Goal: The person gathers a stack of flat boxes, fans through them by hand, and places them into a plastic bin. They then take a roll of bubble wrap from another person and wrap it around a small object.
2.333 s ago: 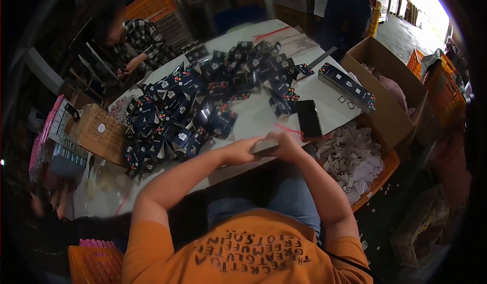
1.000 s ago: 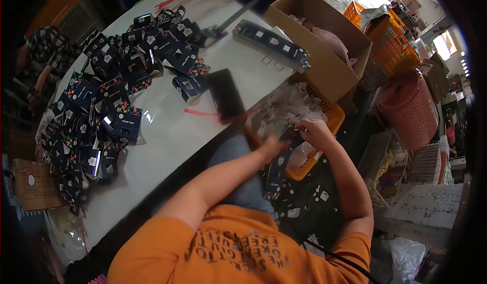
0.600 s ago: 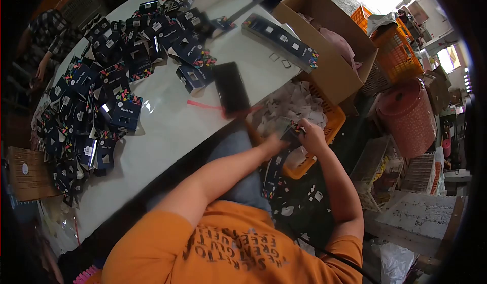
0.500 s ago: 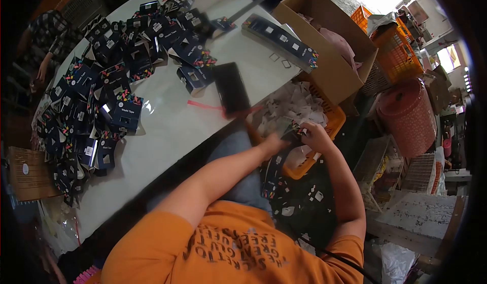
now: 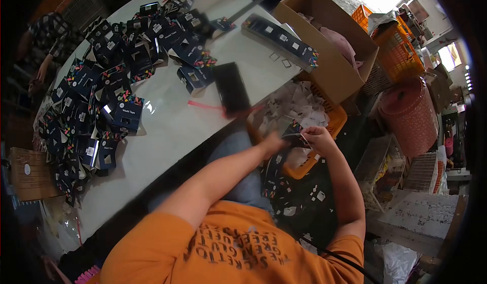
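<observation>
Over the orange crate (image 5: 341, 117), both my hands are at a dark printed card (image 5: 294, 128) with a colourful patterned end. My right hand (image 5: 318, 139) is closed on the card's right edge, thumb and fingers pinched together. At its left side my left hand (image 5: 274, 143) is smeared by motion, so I cannot tell how its fingers sit. Below the hands a dark printed strip (image 5: 272, 175) hangs beside my knee. White paper scraps (image 5: 307, 104) fill the crate underneath.
A large heap of dark Washi Tape boxes (image 5: 127, 112) covers the table's left side. A black tablet-like slab (image 5: 232, 88), a metal ruler (image 5: 248, 9) and a long stack of printed cards (image 5: 279, 40) lie on the table (image 5: 167, 147). An open cardboard box (image 5: 350, 88) stands beyond the crate.
My right hand has shifted slightly, and the card between the hands has turned, showing more of its patterned end. My left hand stays blurred in about the same place.
</observation>
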A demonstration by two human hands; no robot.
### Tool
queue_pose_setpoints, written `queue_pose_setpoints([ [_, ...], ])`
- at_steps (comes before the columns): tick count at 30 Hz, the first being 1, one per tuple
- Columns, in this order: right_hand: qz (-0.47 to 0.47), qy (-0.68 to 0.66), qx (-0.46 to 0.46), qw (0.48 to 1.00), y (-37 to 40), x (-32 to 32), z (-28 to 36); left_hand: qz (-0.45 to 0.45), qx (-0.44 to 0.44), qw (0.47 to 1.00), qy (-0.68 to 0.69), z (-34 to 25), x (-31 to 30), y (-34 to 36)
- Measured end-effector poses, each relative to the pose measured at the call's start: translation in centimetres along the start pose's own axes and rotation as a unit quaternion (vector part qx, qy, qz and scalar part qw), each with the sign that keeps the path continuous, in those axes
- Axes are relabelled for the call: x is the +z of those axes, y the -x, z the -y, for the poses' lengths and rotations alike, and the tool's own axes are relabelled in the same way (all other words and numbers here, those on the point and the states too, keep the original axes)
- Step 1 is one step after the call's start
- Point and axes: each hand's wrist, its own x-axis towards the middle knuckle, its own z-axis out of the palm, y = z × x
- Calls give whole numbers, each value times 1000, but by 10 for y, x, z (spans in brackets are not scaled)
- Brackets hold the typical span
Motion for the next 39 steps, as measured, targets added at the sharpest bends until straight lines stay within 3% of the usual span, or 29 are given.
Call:
queue_pose_setpoints([
  [1, 0, 0, 0, 1000, -3, 1, -1, 3, 8, 1000, 8, -1, 1, 0],
  [3, -114, -45, 27, 992, -9, 3, -5, 7, 16, 1000, 15, 1, 2, 1],
  [4, -113, -44, 26, 992, -11, 3, -7, -6, 32, 999, -11, 4, 3, 2],
  [5, -158, 137, -55, 976, -13, 4, -9, -18, 49, 998, -37, 5, 3, 1],
  [6, -195, 313, -134, 920, -11, 8, -5, -19, 50, 998, -35, 1, 4, 3],
  [7, -195, 314, -133, 920, -8, 10, 0, -14, 49, 999, -20, -1, 4, 6],
  [9, -177, 467, -315, 807, 0, 14, 14, -6, 47, 999, -7, -1, 3, 6],
  [13, -71, 437, -273, 854, 11, 17, 23, 15, 50, 999, -6, -6, 2, 7],
  [17, -101, 513, -283, 804, 15, 18, 18, 22, 108, 994, 2, -4, 3, 9],
  [24, -167, 564, -341, 733, 20, 30, 7, 2, 104, 995, 8, 2, 0, 7],
  [31, -191, 558, -342, 732, 22, 31, 2, 20, 113, 993, 18, 9, -5, 1],
  [34, -170, 530, -354, 751, 23, 29, 6, 17, 109, 994, 9, 8, -5, 2],
  [36, -81, 525, -330, 781, 25, 25, 14, 11, 106, 994, 0, 6, -5, 4],
  [39, -31, 544, -316, 777, 31, 26, 24, 24, 124, 992, 4, 3, -2, 9],
])
